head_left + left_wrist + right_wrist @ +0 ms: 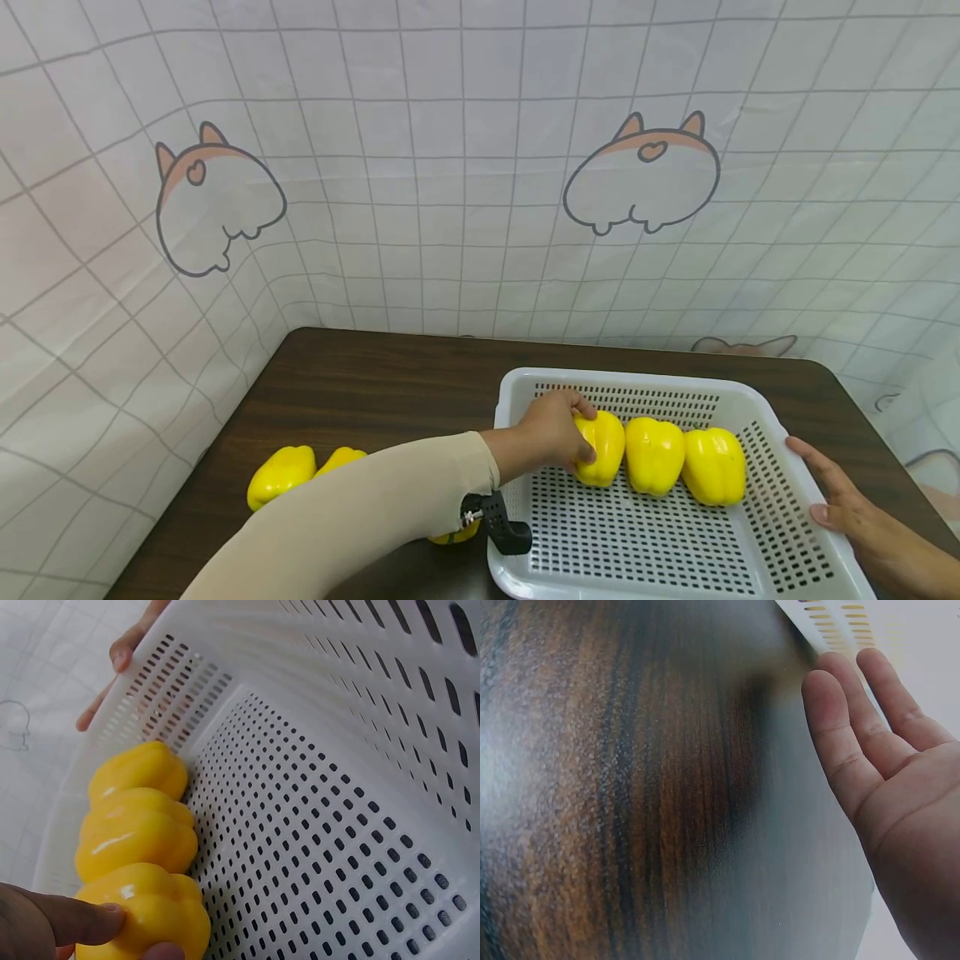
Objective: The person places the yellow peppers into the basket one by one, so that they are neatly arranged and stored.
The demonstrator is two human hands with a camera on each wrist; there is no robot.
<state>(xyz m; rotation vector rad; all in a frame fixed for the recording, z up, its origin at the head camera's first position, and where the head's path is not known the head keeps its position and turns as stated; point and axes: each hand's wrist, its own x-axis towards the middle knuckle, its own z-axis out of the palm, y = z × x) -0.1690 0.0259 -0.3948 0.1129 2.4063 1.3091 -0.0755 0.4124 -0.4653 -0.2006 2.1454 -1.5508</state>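
My left hand (553, 429) reaches into the white perforated basket (615, 377) and grips the leftmost yellow bell pepper (602, 450), fingers at its far side and thumb at its near side. Beside it in a row stand a middle bell pepper (654, 456) and a right-hand bell pepper (714, 467). The left wrist view shows the gripped pepper (161, 911) at the near end of this row. My right hand (843, 500) touches the basket's right rim from outside. In the right wrist view its fingers (877, 739) are extended against the basket's outer side.
Left of the basket, a yellow bell pepper (282, 475) lies on the dark wooden table (390, 375). Another pepper (341, 458) is partly hidden behind my left sleeve (375, 508), and one more (455, 536) shows below the forearm. A grid-patterned cloth (465, 167) hangs behind the table.
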